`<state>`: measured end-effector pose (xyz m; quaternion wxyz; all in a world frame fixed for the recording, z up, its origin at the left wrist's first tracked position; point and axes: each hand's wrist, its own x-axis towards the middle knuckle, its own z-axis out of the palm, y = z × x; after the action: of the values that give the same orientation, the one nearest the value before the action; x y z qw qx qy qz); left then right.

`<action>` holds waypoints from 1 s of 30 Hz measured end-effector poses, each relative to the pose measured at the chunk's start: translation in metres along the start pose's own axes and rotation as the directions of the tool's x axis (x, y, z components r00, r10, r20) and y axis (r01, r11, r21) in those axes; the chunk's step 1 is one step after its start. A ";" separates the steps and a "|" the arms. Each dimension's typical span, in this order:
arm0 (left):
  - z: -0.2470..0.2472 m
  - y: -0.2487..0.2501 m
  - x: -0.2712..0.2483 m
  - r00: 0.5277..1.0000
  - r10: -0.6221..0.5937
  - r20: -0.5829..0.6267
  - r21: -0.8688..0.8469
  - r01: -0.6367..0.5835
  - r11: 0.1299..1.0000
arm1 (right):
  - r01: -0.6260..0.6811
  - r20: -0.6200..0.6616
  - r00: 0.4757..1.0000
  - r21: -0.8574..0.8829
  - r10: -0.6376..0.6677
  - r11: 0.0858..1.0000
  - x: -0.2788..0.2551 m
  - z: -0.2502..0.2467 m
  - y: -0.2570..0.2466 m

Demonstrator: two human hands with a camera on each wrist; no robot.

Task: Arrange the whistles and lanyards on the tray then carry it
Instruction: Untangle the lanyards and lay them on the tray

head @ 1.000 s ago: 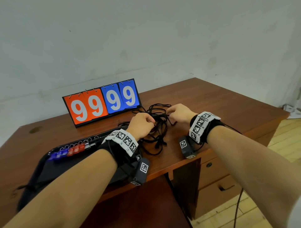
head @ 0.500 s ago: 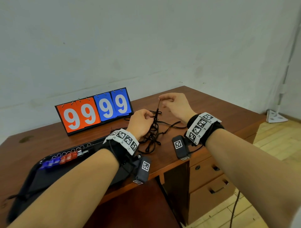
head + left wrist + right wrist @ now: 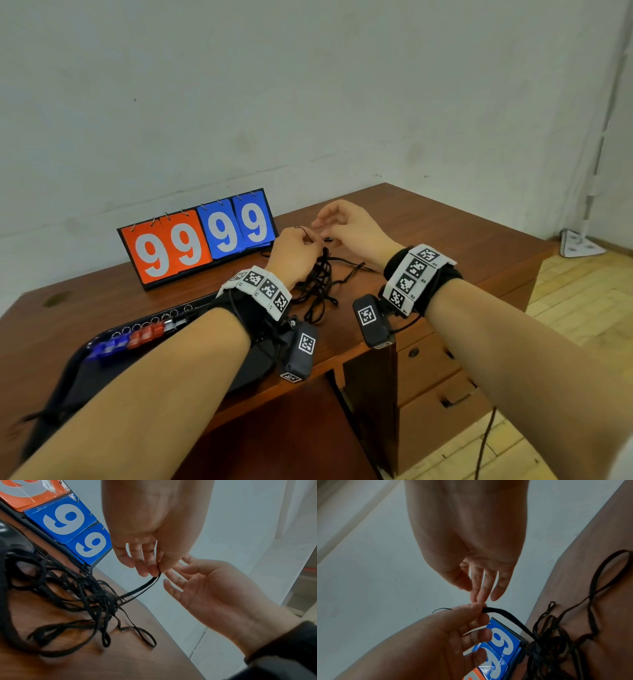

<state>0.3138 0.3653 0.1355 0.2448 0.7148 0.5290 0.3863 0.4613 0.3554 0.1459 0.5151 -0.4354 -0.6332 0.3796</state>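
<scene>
- Left wrist band [image 3: 258, 287], centre of the head view: black strap faced with white panels, each printed with a square black-and-white marker.
- Left wrist camera [image 3: 299, 353], below that band: dark grey box with marker labels on its top and end; thin black cable attached.
- Right wrist band [image 3: 416, 279], right of centre: same black strap, white marker panels.
- Right wrist camera [image 3: 371, 320]: dark box, one marker label, black cable.
- Both forearms bare, no sleeves.

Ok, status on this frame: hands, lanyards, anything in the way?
Left hand pinches one lanyard strand; right hand open beside it. Lanyards tangled on the desk, off the tray. Whistles lined up on tray.
</scene>
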 end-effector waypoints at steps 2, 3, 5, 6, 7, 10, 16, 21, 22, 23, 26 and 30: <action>-0.004 0.002 0.000 1.000 -0.010 -0.016 -0.048 0.009 0.999 | -0.034 0.045 0.998 -0.023 0.035 0.999 0.001 0.002 0.008; -0.006 0.003 0.000 1.000 -0.007 -0.024 -0.066 0.005 0.998 | -0.045 0.073 0.996 -0.031 0.047 0.999 0.001 0.004 0.010; -0.010 0.006 0.000 0.999 0.004 -0.034 -0.091 -0.007 0.996 | -0.048 0.124 0.991 -0.024 0.051 0.999 0.000 0.006 0.015; -0.012 0.006 0.000 0.999 0.006 -0.039 -0.106 -0.010 0.994 | -0.043 0.136 0.990 -0.008 0.044 0.999 -0.001 0.007 0.015; -0.015 0.007 0.000 0.999 0.008 -0.048 -0.127 -0.014 0.992 | -0.042 0.144 0.989 0.021 0.038 0.999 -0.002 0.008 0.015; -0.024 0.007 0.000 0.993 0.001 -0.115 -0.164 -0.021 0.986 | -0.058 0.151 0.988 0.086 0.045 0.995 -0.003 0.007 0.015; -0.041 -0.009 0.002 0.974 -0.049 -0.221 -0.169 0.012 0.986 | -0.064 0.042 0.997 0.027 0.063 0.998 -0.005 -0.004 0.017; -0.054 -0.018 0.001 0.952 -0.117 -0.281 -0.209 0.058 0.976 | -0.072 -0.063 0.996 -0.058 0.068 0.996 -0.008 -0.017 0.019; -0.057 -0.019 0.001 0.947 -0.130 -0.295 -0.219 0.065 0.973 | -0.070 -0.084 0.994 -0.069 0.064 0.995 -0.009 -0.019 0.019; -0.060 -0.021 0.001 0.941 -0.144 -0.305 -0.230 0.074 0.970 | -0.069 -0.104 0.993 -0.080 0.061 0.994 -0.010 -0.021 0.018; -0.067 -0.024 -0.001 0.927 -0.174 -0.332 -0.245 0.094 0.965 | -0.076 -0.152 0.987 -0.111 0.059 0.991 -0.015 -0.024 0.014; -0.082 -0.032 -0.007 0.913 -0.189 -0.361 -0.262 0.095 0.960 | -0.068 -0.193 0.980 -0.143 0.039 0.987 -0.021 -0.028 0.007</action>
<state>0.2285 0.3637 0.1570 0.2486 0.5504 0.5670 0.5601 0.4920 0.3392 0.1378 0.5286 -0.5236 -0.5960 0.3019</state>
